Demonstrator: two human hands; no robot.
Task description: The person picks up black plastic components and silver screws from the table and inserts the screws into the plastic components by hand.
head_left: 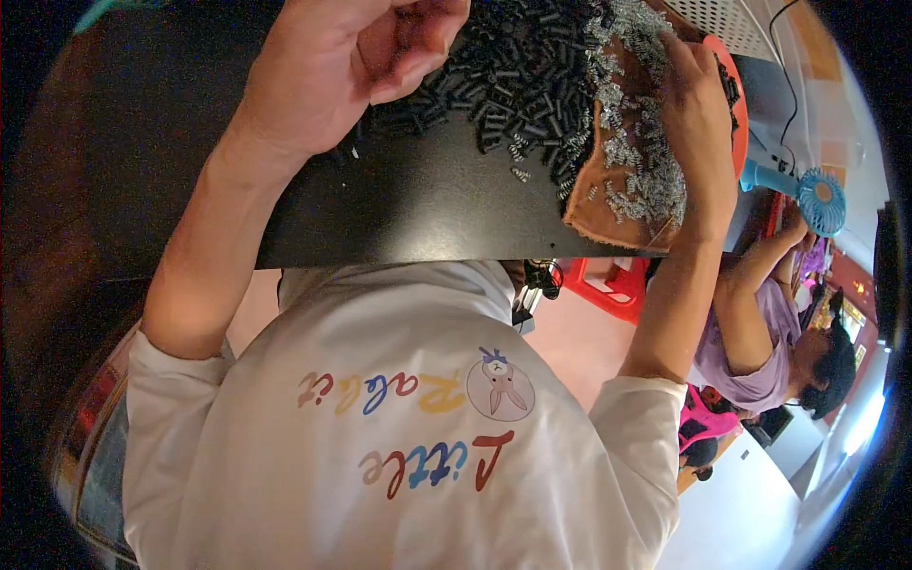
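Observation:
My left hand [356, 57] is raised over the dark table at the top edge of the view. Its fingers are curled together, and whatever they may hold cannot be made out. Beneath and beside it spreads a heap of small black tubes [518, 95]. My right hand [698, 109] reaches down to a pile of small silver coil springs [651, 157]. The fingers there are bent and drawn together at the springs, with the tips partly hidden. These springs lie on a brown cloth [594, 195]. A few loose springs [520, 174] rest among the nearest tubes.
An orange-red dish [740, 142] with black pieces sits just right of my right hand. Beyond it are a white perforated basket [727, 24] and a blue handheld fan [820, 201]. Another person [760, 347] sits at the right. Below the table edge stands a red stool [613, 290].

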